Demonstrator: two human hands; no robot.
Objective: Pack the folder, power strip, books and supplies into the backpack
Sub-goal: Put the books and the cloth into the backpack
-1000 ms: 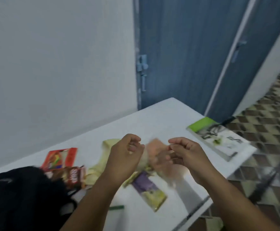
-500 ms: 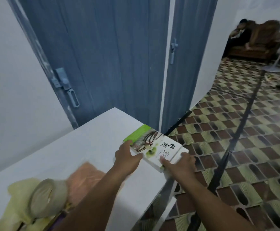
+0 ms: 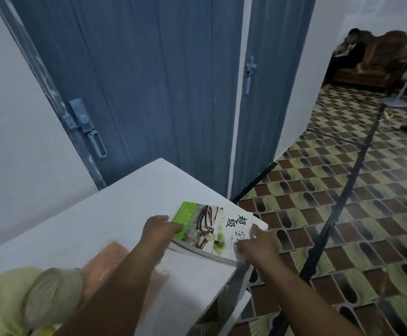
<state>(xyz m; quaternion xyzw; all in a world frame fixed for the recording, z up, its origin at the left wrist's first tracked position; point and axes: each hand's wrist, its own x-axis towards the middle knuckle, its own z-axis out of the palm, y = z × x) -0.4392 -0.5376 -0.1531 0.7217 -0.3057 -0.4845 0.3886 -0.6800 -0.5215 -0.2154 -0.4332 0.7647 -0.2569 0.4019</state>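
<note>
A book point(image 3: 209, 226) with a white and green cover lies at the far right corner of the white table point(image 3: 115, 214). My left hand point(image 3: 157, 235) grips its left edge, thumb on the green cover. My right hand point(image 3: 255, 246) grips its near right corner at the table's edge. A roll of tape point(image 3: 49, 297) sits on a pale yellow sheet point(image 3: 6, 299) at the lower left, beside an orange sheet point(image 3: 105, 265). The backpack is out of view.
A blue double door point(image 3: 149, 81) stands behind the table. Patterned floor tiles point(image 3: 343, 214) spread to the right, where a black bar point(image 3: 343, 209) slants across. A fan point(image 3: 406, 88) and a seated person on a sofa point(image 3: 357, 47) are in the far room.
My hands left the items at the table's middle and reached right to the book, gripping it at both ends. The view swung right, away from the backpack.
</note>
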